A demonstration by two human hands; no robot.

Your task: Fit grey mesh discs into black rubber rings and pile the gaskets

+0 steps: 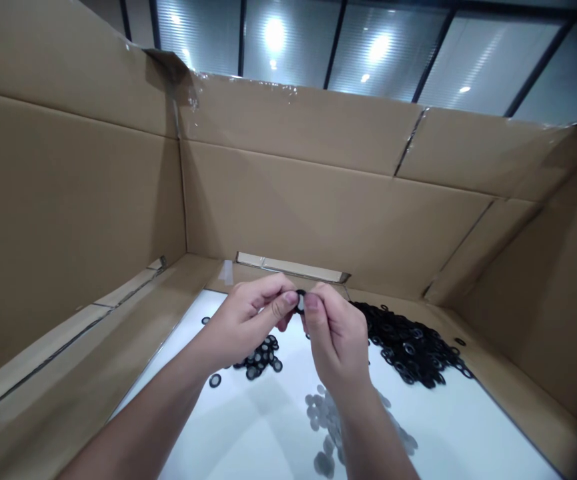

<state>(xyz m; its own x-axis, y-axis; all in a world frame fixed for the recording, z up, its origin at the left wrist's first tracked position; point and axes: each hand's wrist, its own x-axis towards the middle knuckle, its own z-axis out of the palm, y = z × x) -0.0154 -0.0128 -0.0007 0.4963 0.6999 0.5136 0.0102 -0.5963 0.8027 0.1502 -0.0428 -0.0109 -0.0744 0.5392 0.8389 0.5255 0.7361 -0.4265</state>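
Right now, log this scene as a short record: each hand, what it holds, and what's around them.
left hand: left hand pinches a black ring at the fingertips
right hand: right hand pinches the same ring from the other side
nearby: large heap of black rings on the right, small heap of black rings on the left, grey discs nearer the person
surface: white surface inside a cardboard box

Ceiling lamps (274,35) glaring overhead; soft shadows on cardboard wall (83,220); left hand (245,320) sharp; frame edges bowed.

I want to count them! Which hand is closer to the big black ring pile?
Right. The right hand is beside the big ring pile; the left hand is farther off.
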